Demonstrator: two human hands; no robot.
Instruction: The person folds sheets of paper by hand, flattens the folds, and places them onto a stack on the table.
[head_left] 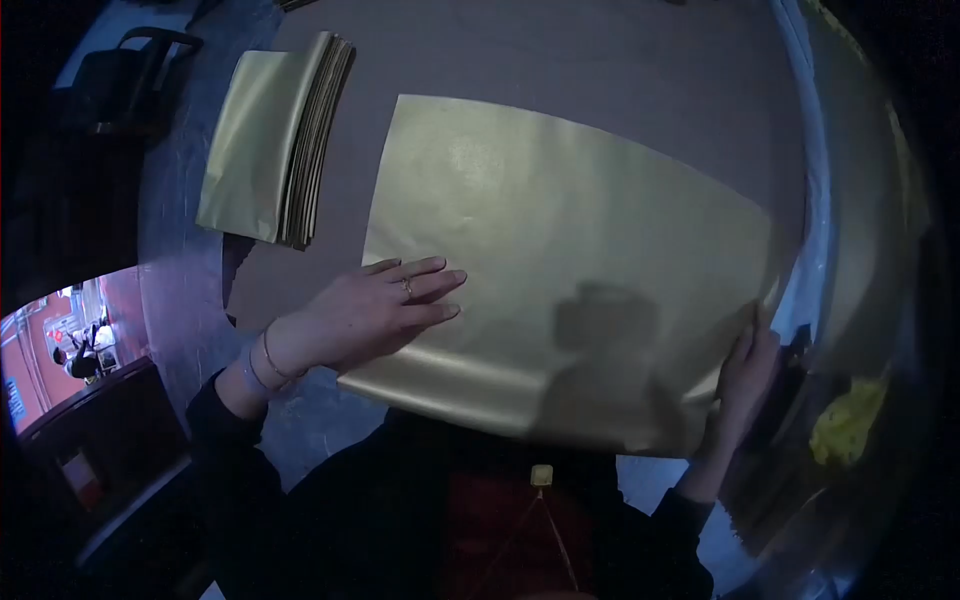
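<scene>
A large gold sheet (560, 230) lies before me, its near edge curling down toward my body. My left hand (370, 310) rests palm down on its left part, fingers stretched out, with a ring and bracelets showing. At the sheet's right edge my right hand (748, 370) has its fingers closed on the border; the thumb side is partly hidden in shadow. To the upper left sits a stack of folded gold sheets (265, 145), their layered edges facing right. A dark shadow falls on the large sheet's lower right.
A brown covering (620, 60) lies under the sheets. Clear plastic (815, 190) runs along the right side, with a yellow crumpled item (848, 422) beyond. At the left stand a black chair-like object (135, 80) and a dark box (105, 450); a person (85, 355) shows far off.
</scene>
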